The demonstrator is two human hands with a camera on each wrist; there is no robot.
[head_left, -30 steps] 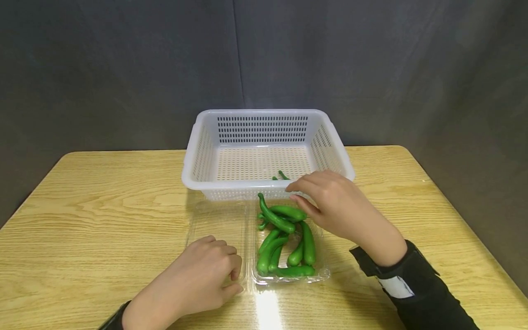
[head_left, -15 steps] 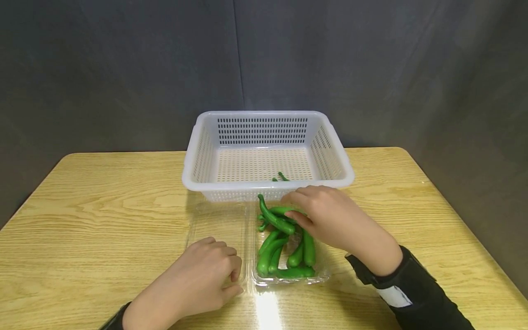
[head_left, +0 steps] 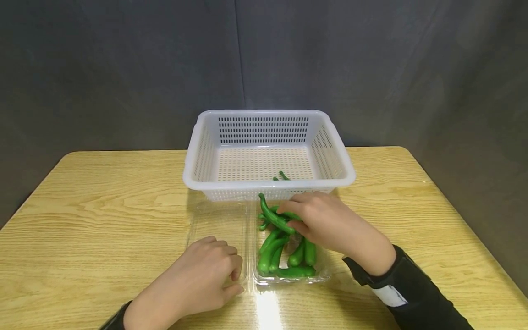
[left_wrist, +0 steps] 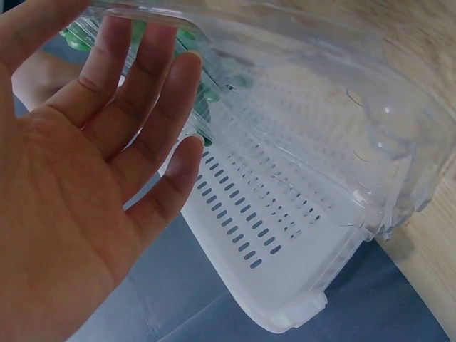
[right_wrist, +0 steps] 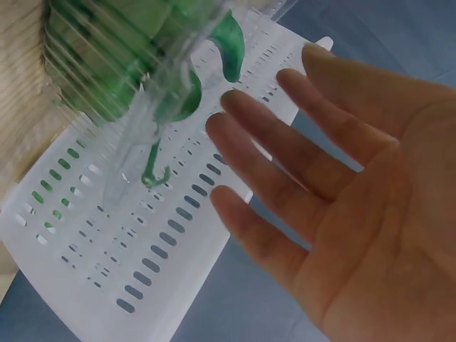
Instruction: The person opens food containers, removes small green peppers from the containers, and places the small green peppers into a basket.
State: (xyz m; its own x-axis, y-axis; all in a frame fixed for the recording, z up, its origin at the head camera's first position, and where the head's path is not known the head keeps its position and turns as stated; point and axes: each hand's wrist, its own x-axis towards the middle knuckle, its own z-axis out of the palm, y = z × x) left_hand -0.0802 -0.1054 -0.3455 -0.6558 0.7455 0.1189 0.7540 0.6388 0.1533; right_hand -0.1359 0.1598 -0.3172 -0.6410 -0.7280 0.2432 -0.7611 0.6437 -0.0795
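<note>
A clear plastic clamshell (head_left: 216, 224) lies open on the wooden table (head_left: 103, 206). Its right half holds several green peppers (head_left: 272, 254). My right hand (head_left: 288, 217) hovers over them, fingertips touching the top pepper (head_left: 270, 215). In the right wrist view the right hand (right_wrist: 320, 178) has its fingers spread and straight, with nothing in it. My left hand (head_left: 231, 275) rests on the clamshell's empty left half. The left wrist view shows the left hand (left_wrist: 107, 178) with fingers straight against the clear plastic (left_wrist: 320, 107). Behind stands a white slotted basket (head_left: 268, 184) with one green pepper (head_left: 283, 175) inside.
The basket's front wall stands right behind the clamshell. Bare wooden table stretches to the left and to the right (head_left: 412, 206) of both. A dark grey cloth backdrop (head_left: 123, 68) hangs behind the table's far edge.
My right hand has come down from the basket's front rim and moved left onto the peppers in the clamshell. The left hand has not moved.
</note>
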